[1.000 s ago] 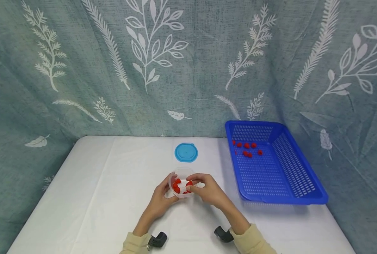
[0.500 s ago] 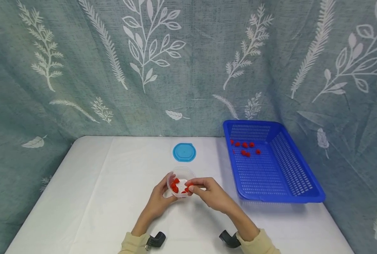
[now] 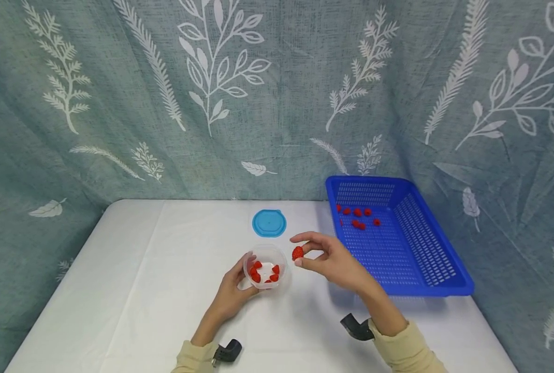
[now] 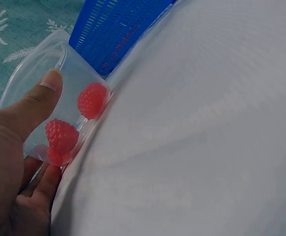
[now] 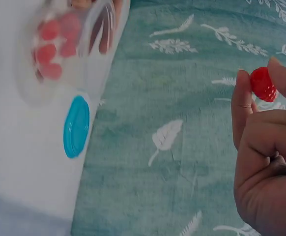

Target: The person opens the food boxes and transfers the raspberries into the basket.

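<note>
My left hand point(image 3: 234, 290) grips a small clear plastic container point(image 3: 265, 267) that stands on the white table and holds several red raspberries point(image 3: 257, 273). In the left wrist view my thumb point(image 4: 40, 101) lies on the container's wall point(image 4: 79, 64), with raspberries point(image 4: 92, 100) behind it. My right hand point(image 3: 325, 259) is lifted to the right of the container and pinches one red raspberry point(image 3: 297, 253) between thumb and forefinger. The right wrist view shows that raspberry point(image 5: 262, 84) at the fingertips, with the container point(image 5: 59, 46) blurred at the upper left.
A round blue lid point(image 3: 268, 223) lies flat behind the container. A blue slotted basket point(image 3: 400, 254) with several raspberries point(image 3: 357, 216) at its far end stands on the right. A leaf-patterned curtain hangs behind the table. Black wrist cameras point(image 3: 356, 327) sit near both sleeves.
My right hand has lifted out of the container and moved right, toward the basket, with one raspberry pinched in it. The left hand has kept its hold on the container.
</note>
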### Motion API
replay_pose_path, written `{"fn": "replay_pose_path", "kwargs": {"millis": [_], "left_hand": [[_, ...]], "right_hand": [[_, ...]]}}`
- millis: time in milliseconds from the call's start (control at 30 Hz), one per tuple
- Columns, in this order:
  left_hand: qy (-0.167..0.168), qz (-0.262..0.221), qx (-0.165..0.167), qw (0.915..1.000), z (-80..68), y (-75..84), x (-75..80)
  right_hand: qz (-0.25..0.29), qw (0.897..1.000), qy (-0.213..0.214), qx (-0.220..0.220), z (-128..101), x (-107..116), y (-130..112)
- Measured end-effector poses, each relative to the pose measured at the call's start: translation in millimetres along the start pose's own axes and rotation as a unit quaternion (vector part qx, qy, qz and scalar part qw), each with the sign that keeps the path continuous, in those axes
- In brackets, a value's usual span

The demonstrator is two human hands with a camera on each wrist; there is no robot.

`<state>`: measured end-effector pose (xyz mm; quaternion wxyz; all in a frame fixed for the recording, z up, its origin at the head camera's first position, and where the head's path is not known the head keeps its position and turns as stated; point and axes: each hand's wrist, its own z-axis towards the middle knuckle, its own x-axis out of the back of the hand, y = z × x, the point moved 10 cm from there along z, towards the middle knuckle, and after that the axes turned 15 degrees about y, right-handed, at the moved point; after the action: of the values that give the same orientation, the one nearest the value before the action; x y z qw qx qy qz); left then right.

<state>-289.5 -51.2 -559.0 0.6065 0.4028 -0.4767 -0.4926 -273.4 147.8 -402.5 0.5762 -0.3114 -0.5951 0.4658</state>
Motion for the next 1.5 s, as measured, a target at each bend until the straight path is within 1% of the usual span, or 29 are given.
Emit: {"fn": "replay_pose_path", "kwargs": {"millis": [167, 233, 300, 433, 600, 767, 967, 1100, 1167, 1333, 1433, 1500], "left_hand": [[-0.004, -0.005, 0.005, 1.0, 0.2, 0.6, 0.3], [-0.004, -0.006, 0.006, 1.0, 0.5, 0.7, 0.5], [-0.003, -0.006, 0.006, 1.0, 0.6, 0.8, 0.7], [-0.002, -0.006, 0.006, 1.0, 0.8, 0.0, 1.2], [0.005, -0.006, 0.006, 1.0, 1.9, -1.2, 2.6], [0.004, 0.0, 0.003, 1.0, 2.0, -1.1, 3.5], [-0.003, -0.012, 0.0, 0.9999, 2.6, -1.0, 2.0], [-0.002, -0.015, 0.003, 0.9999, 2.4, -2.8, 2.0], [0.001, -0.012, 0.004, 0.9999, 2.1, -3.6, 2.5], [0.003, -0.008, 0.005, 1.0, 0.8, -4.4, 2.9], [0.001, -0.008, 0.003, 1.0, 0.5, -3.5, 2.2], [0.001, -0.006, 0.002, 1.0, 0.5, -3.5, 1.8]], "right_hand": [[0.017, 0.999, 0.034, 0.001, 9, 31, -9], [0.02, 0.998, 0.054, 0.007, 14, 46, -12], [0.015, 0.997, 0.076, 0.014, 21, 62, -15], [-0.014, 0.992, 0.121, 0.033, 35, 93, -19], [-0.035, 0.987, 0.156, 0.022, 54, 124, -12], [-0.039, 0.985, 0.168, -0.004, 70, 145, 12], [-0.022, 0.983, 0.172, -0.066, 83, 161, 53], [-0.041, 0.979, 0.18, -0.09, 89, 169, 76], [-0.069, 0.977, 0.183, -0.089, 93, 173, 87], [-0.156, 0.968, 0.183, -0.066, 100, 184, 118], [-0.175, 0.964, 0.188, -0.064, 102, 194, 138], [-0.184, 0.96, 0.203, -0.06, 103, 203, 149]]}}
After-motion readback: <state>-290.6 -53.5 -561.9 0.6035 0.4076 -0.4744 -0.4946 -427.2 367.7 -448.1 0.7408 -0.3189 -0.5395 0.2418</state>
